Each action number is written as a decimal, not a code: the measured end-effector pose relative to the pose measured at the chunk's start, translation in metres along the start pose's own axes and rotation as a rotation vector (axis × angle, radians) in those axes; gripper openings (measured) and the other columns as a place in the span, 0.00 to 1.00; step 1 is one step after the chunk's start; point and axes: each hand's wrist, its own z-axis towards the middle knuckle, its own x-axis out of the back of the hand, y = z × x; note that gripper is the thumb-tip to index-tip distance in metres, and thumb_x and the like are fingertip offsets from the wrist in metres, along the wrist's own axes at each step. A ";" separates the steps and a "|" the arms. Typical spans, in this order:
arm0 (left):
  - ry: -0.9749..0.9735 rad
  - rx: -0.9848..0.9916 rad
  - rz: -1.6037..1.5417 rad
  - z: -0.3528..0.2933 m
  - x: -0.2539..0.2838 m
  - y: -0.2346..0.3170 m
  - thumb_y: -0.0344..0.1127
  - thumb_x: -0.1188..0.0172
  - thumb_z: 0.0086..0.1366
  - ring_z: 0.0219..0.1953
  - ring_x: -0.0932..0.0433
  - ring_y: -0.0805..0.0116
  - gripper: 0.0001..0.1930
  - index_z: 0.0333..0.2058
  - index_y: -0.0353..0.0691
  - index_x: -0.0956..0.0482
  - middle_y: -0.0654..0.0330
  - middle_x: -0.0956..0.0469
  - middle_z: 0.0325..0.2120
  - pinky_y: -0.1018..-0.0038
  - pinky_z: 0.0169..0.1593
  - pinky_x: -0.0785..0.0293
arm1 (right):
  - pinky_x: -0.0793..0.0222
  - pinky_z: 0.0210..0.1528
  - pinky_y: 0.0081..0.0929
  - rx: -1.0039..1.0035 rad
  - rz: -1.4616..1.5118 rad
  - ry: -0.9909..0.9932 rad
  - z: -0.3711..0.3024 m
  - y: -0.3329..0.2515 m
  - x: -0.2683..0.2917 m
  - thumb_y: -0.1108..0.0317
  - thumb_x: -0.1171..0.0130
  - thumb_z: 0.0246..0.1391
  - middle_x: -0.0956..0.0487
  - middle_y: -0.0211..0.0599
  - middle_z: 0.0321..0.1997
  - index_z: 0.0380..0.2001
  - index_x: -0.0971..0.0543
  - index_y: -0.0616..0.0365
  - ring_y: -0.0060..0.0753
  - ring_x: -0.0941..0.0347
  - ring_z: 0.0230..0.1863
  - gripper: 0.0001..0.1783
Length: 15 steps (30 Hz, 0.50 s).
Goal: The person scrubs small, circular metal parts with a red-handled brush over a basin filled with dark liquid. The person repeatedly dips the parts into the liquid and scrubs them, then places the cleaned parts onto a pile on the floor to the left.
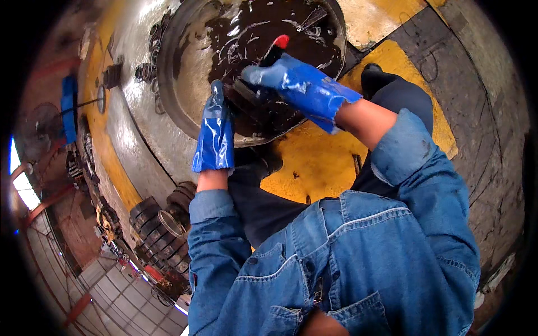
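Over a wide round metal pan [168, 84] of dark, shiny liquid [263, 22], both my hands work in blue rubber gloves. My left hand [216, 117] is closed against the left side of a dark, wet, thick round metal part [245, 95], tilted just above the liquid. Across the top of that part lies my right hand [274, 75], its fingers curled around a black tool with a red end [281, 41]. The red end points away from me. The tool's working end is hidden, so its kind cannot be told.
Several small metal rings [147, 71] line the pan's left side on a grey metal surface. Stacked dark ring parts [159, 229] stand at the lower left, near my left elbow. Yellow-painted plate [314, 162] lies between my legs. A fan [45, 126] stands at far left.
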 end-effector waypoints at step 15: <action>-0.004 -0.063 0.077 0.013 0.005 -0.007 0.57 0.44 0.76 0.37 0.21 0.72 0.29 0.50 0.31 0.17 0.58 0.15 0.39 0.70 0.44 0.22 | 0.29 0.42 0.29 0.037 0.051 0.073 0.009 0.017 0.000 0.39 0.38 0.59 0.17 0.34 0.31 0.37 0.13 0.59 0.28 0.24 0.33 0.30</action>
